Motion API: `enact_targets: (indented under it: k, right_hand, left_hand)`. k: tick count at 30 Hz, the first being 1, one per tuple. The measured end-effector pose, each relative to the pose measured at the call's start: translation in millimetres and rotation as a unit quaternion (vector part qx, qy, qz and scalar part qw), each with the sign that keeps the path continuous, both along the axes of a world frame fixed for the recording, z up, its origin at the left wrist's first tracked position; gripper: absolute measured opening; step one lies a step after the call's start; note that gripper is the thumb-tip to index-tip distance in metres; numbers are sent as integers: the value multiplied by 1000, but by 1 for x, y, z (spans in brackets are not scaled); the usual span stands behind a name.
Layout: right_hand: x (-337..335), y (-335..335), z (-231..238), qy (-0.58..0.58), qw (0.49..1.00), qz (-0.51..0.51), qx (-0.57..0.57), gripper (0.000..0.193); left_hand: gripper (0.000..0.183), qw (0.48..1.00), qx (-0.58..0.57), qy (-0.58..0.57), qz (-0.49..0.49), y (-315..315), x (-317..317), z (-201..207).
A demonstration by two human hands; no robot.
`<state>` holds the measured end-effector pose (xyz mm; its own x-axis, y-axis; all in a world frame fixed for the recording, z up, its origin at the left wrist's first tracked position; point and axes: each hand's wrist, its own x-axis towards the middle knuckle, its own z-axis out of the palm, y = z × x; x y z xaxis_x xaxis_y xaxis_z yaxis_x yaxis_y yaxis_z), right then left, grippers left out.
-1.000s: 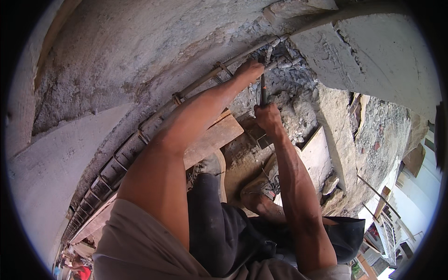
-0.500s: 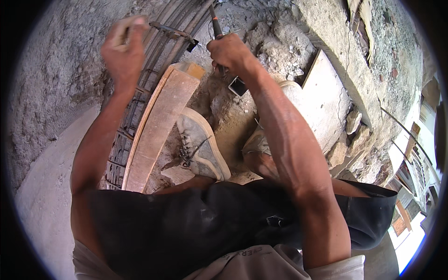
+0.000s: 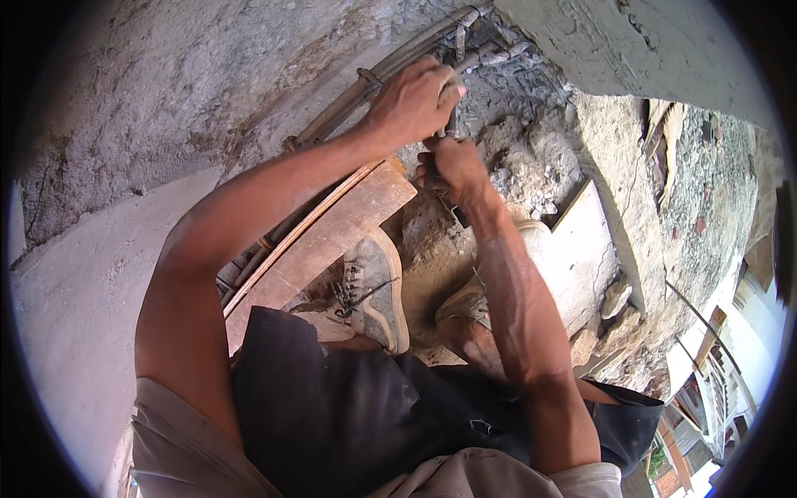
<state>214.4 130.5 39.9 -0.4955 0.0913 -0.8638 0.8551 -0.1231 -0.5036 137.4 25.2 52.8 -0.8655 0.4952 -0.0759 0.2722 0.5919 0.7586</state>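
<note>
My right hand (image 3: 456,168) is closed around the handle of a slim, dark rod-like tool (image 3: 452,124), whose shaft points away from me. Just beyond it, my left hand (image 3: 413,101) is bent over with its fingers closed by the tool's shaft. Whatever sits inside those fingers is hidden. Both hands are close together above a bundle of reinforcing bars (image 3: 336,108) that runs along the rough wall. Tied crossing bars (image 3: 469,37) show at the far end of the bundle, and the tool's tip cannot be made out.
A wooden board (image 3: 332,228) stands along the bars, beside my left shoe (image 3: 374,286). My right shoe (image 3: 465,305) rests on the dirt. Broken concrete (image 3: 527,162) and a pale panel (image 3: 577,257) lie to the right. A concrete slab edge (image 3: 647,50) juts in at the far right.
My left hand has moved right from the bars to the tool, beside my right hand. The view has shifted, showing more of the bars' far end and the concrete slab.
</note>
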Motion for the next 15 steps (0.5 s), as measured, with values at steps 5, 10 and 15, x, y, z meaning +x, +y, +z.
enact_targets:
  k: [5, 10, 15]
  right_hand:
    - [-17, 17, 38, 22, 933, -114, -342, 26]
    - [3, 7, 6, 40, 905, -155, -395, 30]
    - [8, 27, 0, 49, 859, -168, -481, 42]
  left_hand:
    - [28, 996, 34, 34, 77, -36, 24, 4]
    - [29, 993, 61, 42, 95, -32, 11, -4]
    - [46, 966, -74, -241, 64, -2, -56, -25]
